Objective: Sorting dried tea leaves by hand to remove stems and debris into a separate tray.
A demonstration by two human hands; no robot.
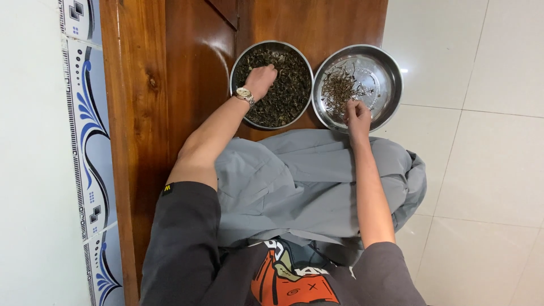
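The left hand (260, 79) grips dark leaves in the full steel bowl (271, 85), while the right hand (358, 116) pinches stems over the shiny steel pan (358, 88).

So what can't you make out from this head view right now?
- Left hand: its fingertips are sunk in the dark dried leaves; any pinch is hidden.
- Right hand: curled over the steel bowl's rim; its palm side faces away.
- Thin stems: too small to identify.
- Full bowl: its floor is covered by leaves.
- Legs: hidden under grey cloth.
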